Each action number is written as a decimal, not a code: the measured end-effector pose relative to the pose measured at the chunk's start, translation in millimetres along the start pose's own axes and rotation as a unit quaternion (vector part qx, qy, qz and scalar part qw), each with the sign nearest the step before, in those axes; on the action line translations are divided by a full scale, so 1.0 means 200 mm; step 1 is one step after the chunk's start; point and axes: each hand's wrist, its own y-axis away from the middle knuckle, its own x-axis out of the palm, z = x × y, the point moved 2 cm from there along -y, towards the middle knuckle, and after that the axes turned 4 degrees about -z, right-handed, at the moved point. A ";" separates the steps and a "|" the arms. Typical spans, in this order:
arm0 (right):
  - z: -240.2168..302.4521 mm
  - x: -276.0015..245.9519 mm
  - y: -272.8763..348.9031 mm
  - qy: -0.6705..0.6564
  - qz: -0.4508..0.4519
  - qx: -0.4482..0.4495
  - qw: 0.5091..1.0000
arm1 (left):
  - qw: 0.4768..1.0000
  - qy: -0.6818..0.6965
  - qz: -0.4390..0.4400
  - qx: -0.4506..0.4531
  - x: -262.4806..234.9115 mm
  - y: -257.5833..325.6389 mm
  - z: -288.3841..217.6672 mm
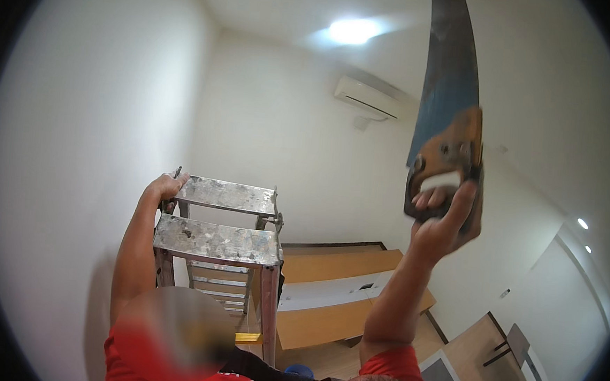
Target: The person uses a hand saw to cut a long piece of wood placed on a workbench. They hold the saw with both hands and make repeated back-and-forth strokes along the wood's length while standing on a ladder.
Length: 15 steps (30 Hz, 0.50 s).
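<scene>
A handsaw (448,87) with a worn bluish blade and a brown and black handle points up toward the ceiling. My right hand (450,231) is raised and wrapped around its handle, fingers through the grip opening. A paint-spattered metal stepladder (219,241) stands close to the wall at left. My left hand (163,186) grips the left end of its top, beside the upper tread. Something small and dark sticks up at those fingers; I cannot make out what it is.
Long wood-coloured panels with a white strip (341,287) extend behind the ladder. A wall air conditioner (368,98) hangs high at the back, near a lit ceiling lamp (354,31). A blue round object (299,371) sits below. Dark furniture (518,343) stands at lower right.
</scene>
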 end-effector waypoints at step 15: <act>-0.03 -0.05 0.15 -0.023 -0.001 0.009 1.000 | 0.997 -0.034 -0.046 0.044 0.01 -0.08 0.06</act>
